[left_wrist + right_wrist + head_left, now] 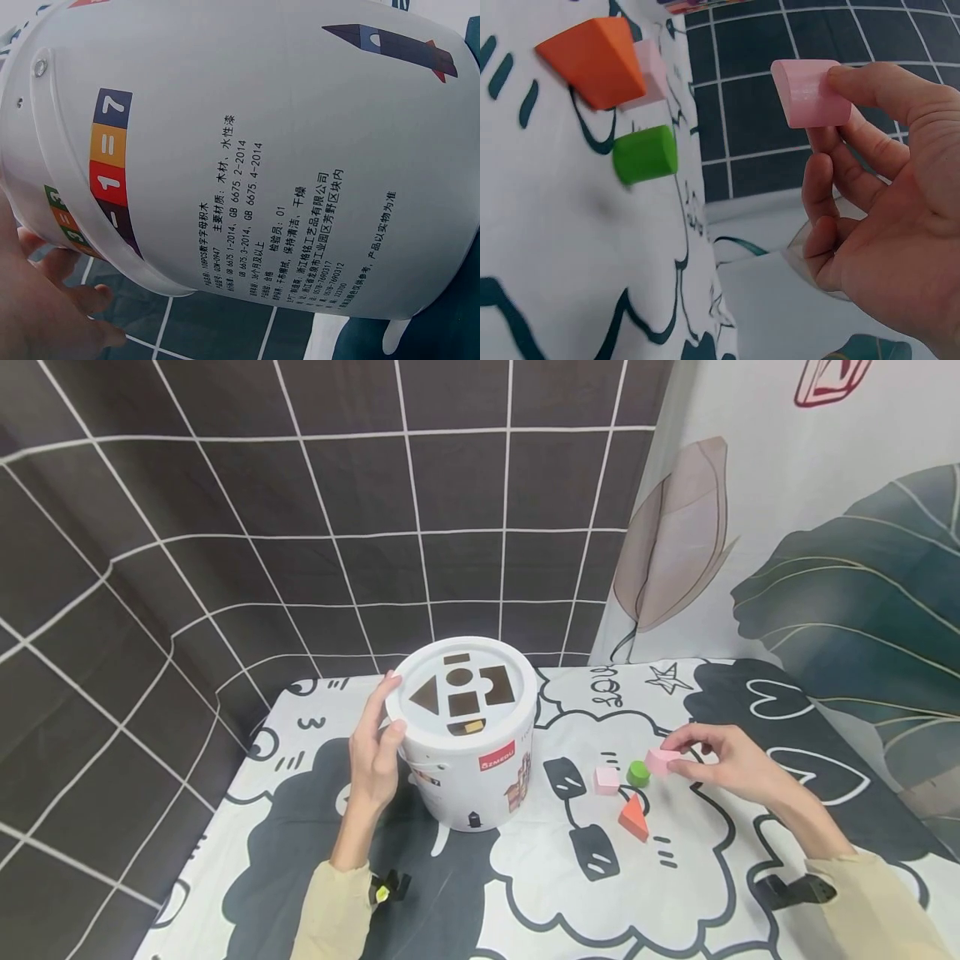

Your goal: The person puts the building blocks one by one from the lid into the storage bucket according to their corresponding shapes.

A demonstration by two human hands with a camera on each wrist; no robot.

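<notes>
One pink block (660, 762) is pinched in the right hand (726, 760), well to the right of the upright bucket (459, 789), slotted lid (498, 652) uppermost. Bucket is touched at its left rim by the nearer left hand (373, 762), fingers loosely spread. Between block and bucket: green cylinder (638, 774), pink cube (607, 781).

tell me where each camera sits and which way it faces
Head: on the head, facing forward and down at the bucket; left hand, right hand and sleeves show.
Left wrist: on that wrist, facing the bucket's printed side; left hand, lower left.
Right wrist: on that wrist, facing the right hand pinching a pink block.
Head and right wrist share the green block.
</notes>
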